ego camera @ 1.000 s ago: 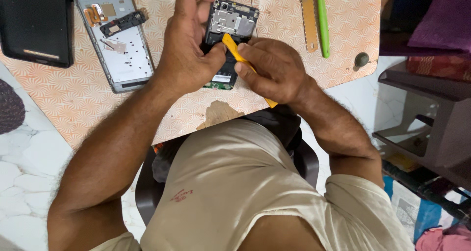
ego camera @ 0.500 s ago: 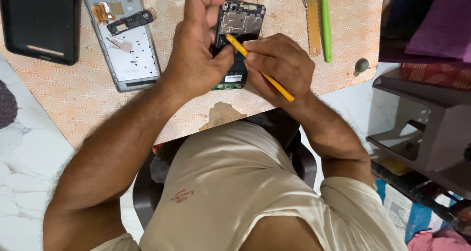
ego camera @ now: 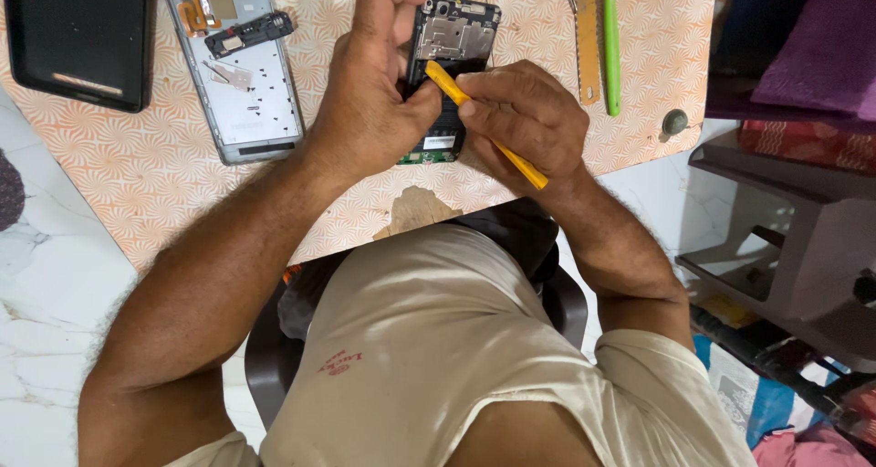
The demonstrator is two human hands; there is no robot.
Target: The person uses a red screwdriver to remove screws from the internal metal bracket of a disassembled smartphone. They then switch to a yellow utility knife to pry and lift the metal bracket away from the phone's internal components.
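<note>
The right hand (ego camera: 525,120) pinches a yellow pry stick (ego camera: 484,125) between closed fingers, pen-fashion, its flat tip laid on the opened phone (ego camera: 449,56) near the upper middle of its exposed insides. The left hand (ego camera: 379,93) is curled shut around the phone's left edge and tilts it up off the bench (ego camera: 137,184), thumb just beside the stick's tip. To do this well, the person wants the tip kept shallow and flat against the part, levering gently rather than stabbing, while the left hand grips the frame firmly without pressing on the boards. Farther off, to the left, lie a grey phone frame (ego camera: 242,74) and a black panel (ego camera: 78,33); to the right lie a green tool (ego camera: 610,42) and a yellow strip (ego camera: 586,38).
</note>
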